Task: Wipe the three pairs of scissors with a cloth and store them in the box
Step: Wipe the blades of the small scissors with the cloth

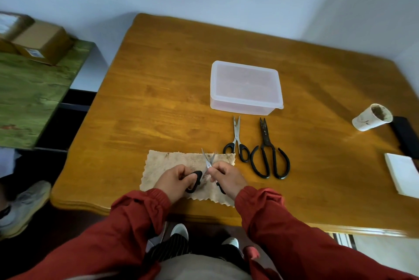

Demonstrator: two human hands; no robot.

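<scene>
A stained beige cloth (pixel 172 162) lies flat near the table's front edge. Over it, my left hand (pixel 175 180) and my right hand (pixel 226 180) each grip one black handle of a small pair of scissors (pixel 209 162), whose silver blades are spread apart and point away from me. To the right of the cloth lie slim black-handled scissors (pixel 237 141) and large all-black iron scissors (pixel 268 152), both with tips pointing toward the box. The translucent plastic box (pixel 246 88) stands behind them with its lid on.
The wooden table (pixel 158 89) carries a dirty paper cup (pixel 371 120) lying on its side at the right, a black object (pixel 405 137) beside it, and a white pad (pixel 403 174) at the right edge. A green-covered side table with cardboard boxes (pixel 38 41) stands to the left.
</scene>
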